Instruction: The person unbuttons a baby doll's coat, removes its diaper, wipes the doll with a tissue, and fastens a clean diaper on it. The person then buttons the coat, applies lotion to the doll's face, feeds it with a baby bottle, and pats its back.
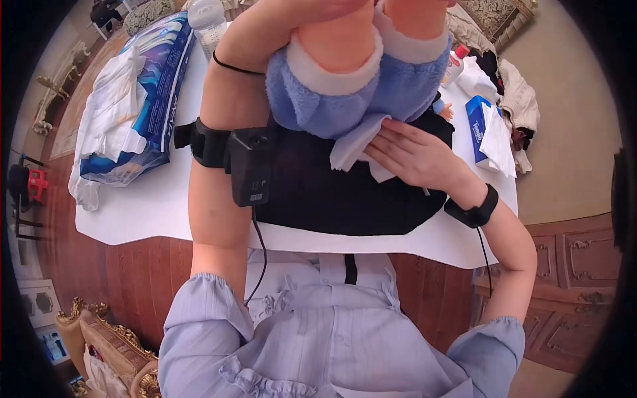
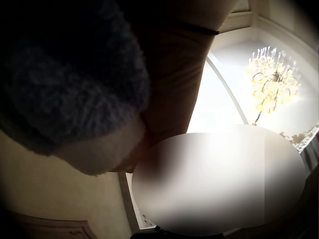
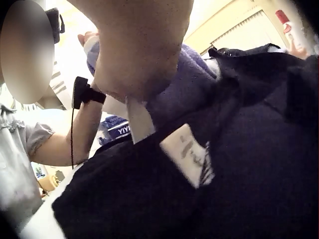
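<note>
A doll in fuzzy blue trousers with white cuffs has its legs raised above a black cloth. My left hand grips the legs at the top edge of the head view, which cuts part of it off. Dark and close, the blue fuzzy trousers fill the left of the left wrist view. My right hand holds a white tissue against the underside of the trousers, its thumb hidden. The tissue hangs below that hand in the right wrist view.
The black cloth lies on a white table. At left are a blue diaper pack with white cloths on it and a clear bottle. On the right stand a blue tissue box and a red-capped bottle.
</note>
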Demonstrator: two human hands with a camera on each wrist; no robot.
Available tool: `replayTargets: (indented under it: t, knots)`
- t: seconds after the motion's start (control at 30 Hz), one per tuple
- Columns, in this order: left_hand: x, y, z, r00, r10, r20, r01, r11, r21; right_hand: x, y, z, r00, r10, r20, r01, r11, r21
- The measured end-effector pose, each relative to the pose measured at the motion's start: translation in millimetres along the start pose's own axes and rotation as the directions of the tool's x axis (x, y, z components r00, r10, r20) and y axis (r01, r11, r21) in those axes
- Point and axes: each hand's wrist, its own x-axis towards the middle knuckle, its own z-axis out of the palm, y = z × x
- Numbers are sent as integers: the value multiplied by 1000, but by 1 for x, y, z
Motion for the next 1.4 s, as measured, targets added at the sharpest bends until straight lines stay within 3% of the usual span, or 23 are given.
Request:
replayTargets:
  t: [0.03,0.1,0.13,0.2,0.23,0.3,0.33,0.43,0.53,0.57,0.6,0.63,0.67,0.7,0.77,0.87,0.97,1.0,1.07,1.1,1.17,1.33,1.4]
  knots:
    - [-1,0,0,1000,-9,-6,9,1000,-17,0,-3,-3,1000,1,1,-1,1000,1]
    - [-2,0,1,1000,-24,-18,24,999,-48,0,-7,-13,1000,10,-14,-6,957,290]
    - [-2,0,2,999,-32,-24,31,997,-64,6,-9,-24,994,71,-85,-25,892,451]
    - [-3,-1,4,998,-50,-37,46,994,-99,15,-10,-56,971,237,-21,-145,660,737]
    - [-4,-1,5,997,-58,-43,53,992,-116,21,-5,-70,971,238,-20,-146,659,738]
    - [-4,-1,8,996,-79,-48,71,986,-151,31,2,-92,917,399,30,-190,369,910]
    - [-3,-1,10,995,-88,-48,79,983,-168,34,7,-94,879,475,32,-229,362,904]
    - [-2,1,14,992,-112,-53,98,972,-214,44,11,-78,784,608,-123,-357,605,712]
    - [-4,4,15,989,-134,-69,112,960,-256,43,11,-50,832,269,-485,-226,963,146]
    - [-5,5,14,987,-142,-78,116,956,-268,42,9,-43,832,267,-486,-222,964,150]
    - [-4,8,16,986,-142,-82,116,957,-266,41,6,-36,871,114,-479,-139,990,-17]
    - [0,11,20,988,-102,-115,97,994,-48,39,4,-29,895,-37,-444,-49,982,-181]
    - [2,11,22,989,-56,-136,80,982,173,38,2,-21,895,-36,-444,-49,983,-180]
    - [4,7,23,989,-57,-136,81,982,171,36,2,-13,932,-55,-358,-12,984,-180]
    - [11,-7,22,985,170,-5,-169,981,93,28,-3,3,977,-74,-201,41,985,-166]
    - [20,-32,18,850,506,144,-502,862,-69,22,-1,10,995,-51,-90,37,987,-156]
    - [26,-41,19,580,783,227,-734,622,-272,19,-1,8,999,31,-30,-34,992,-125]
    - [23,-39,19,579,783,227,-734,622,-272,18,-2,9,999,31,-30,-34,991,-126]
    - [10,-11,35,890,454,43,-445,886,-131,15,-4,11,998,9,-59,-29,933,-360]
    - [2,5,45,966,249,-70,-255,963,-91,14,-3,13,998,10,-59,-30,932,-361]
    - [-6,23,55,936,-177,-304,161,984,-79,12,0,16,985,-53,-165,-15,924,-383]
    - [-5,16,50,932,-46,-359,77,994,73,14,6,-8,920,-252,-299,88,878,-470]
    - [-4,13,44,925,17,-380,42,988,146,27,5,-18,841,-192,-506,-111,854,-508]
